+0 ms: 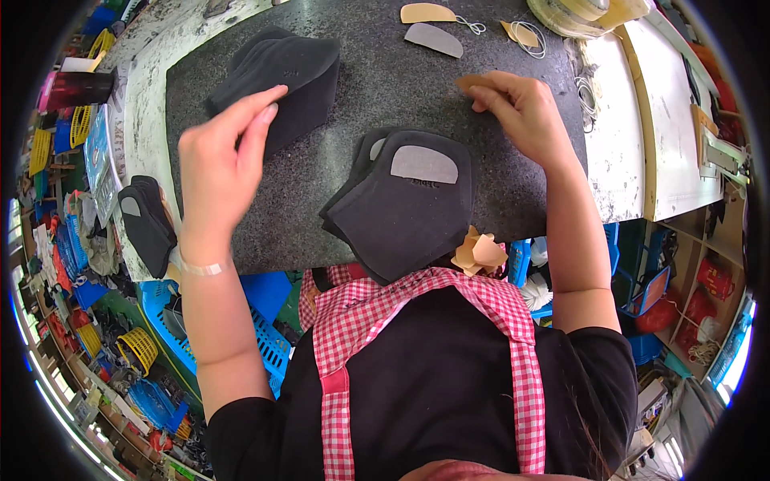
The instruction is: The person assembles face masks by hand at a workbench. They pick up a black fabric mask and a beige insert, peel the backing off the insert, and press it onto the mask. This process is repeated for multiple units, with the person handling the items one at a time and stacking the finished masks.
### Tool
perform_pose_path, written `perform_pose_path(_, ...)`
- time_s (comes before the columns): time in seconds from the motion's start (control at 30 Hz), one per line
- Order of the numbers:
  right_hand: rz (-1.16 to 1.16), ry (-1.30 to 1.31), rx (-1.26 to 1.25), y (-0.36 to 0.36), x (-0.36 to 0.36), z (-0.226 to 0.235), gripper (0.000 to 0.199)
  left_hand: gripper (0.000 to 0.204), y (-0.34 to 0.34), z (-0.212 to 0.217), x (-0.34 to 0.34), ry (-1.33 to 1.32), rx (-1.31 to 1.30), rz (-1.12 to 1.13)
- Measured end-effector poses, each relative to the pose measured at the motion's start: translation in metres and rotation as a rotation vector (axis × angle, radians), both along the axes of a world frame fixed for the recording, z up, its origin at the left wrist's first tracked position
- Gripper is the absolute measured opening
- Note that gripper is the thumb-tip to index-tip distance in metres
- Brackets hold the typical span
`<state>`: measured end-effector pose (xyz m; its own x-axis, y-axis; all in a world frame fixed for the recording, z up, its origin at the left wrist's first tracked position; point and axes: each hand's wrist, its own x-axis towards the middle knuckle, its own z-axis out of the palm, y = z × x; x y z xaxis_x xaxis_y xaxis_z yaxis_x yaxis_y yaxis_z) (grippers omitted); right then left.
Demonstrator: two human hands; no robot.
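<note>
My left hand [223, 164] is over the near edge of a stack of black foam pad pieces [277, 64], its thumb and forefinger nearly together. Whether anything lies between those fingertips is hidden. Over the right side of the dark mat, my right hand [525, 112] pinches a small tan patch [473, 82], mostly covered by the fingers. Between my hands, close to my body, lies another pile of black foam pieces [397, 212]. Its top piece carries a grey half-round patch [425, 164]. Crumpled tan paper pieces [479, 253] sit at its right.
At the far side of the speckled mat [369, 96] lie a tan patch [427, 13], a grey patch [434, 39] and looped string [529, 42]. A tape roll [589, 12] stands far right. More black pieces [147, 220] rest at the left edge. Blue baskets [277, 353] are below the table.
</note>
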<state>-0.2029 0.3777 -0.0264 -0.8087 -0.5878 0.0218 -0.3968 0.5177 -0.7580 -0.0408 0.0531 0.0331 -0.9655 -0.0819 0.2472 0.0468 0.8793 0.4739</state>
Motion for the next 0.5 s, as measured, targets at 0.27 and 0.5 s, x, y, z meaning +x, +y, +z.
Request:
perform_pose_path(0.27, 0.058, -0.126, -0.283, -0.009, 0.039, 0.042, 0.022, 0.034, 0.118, 0.013, 0.048, -0.267, 0.071, -0.452)
perform_pose_path(0.5, 0.356, 0.279, -0.317, -0.027, 0.055, 0.047, 0.033, 0.019, 0.102, -0.003, 0.019, -0.394, 1.004, -0.079)
